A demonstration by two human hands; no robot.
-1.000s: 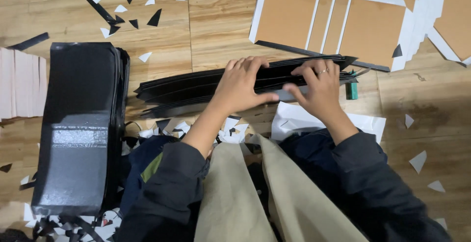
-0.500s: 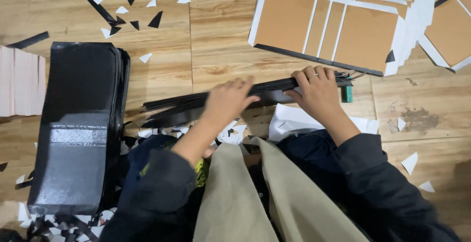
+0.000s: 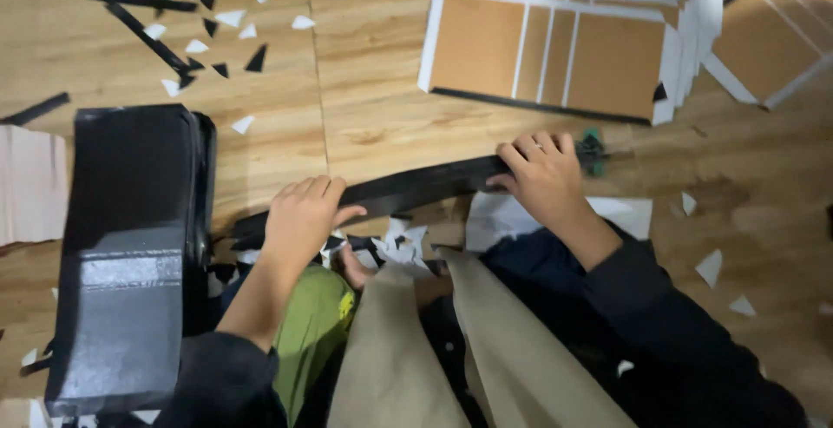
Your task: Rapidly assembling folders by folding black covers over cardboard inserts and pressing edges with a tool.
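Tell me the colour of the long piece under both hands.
Black board stack, head view.

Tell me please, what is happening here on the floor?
A person sits on a wooden floor and presses both hands on a long stack of black sheets. The left hand lies flat near one end, and the right hand grips the other. A black box stands to the left, brown and white card panels lie ahead, and paper scraps are scattered around.
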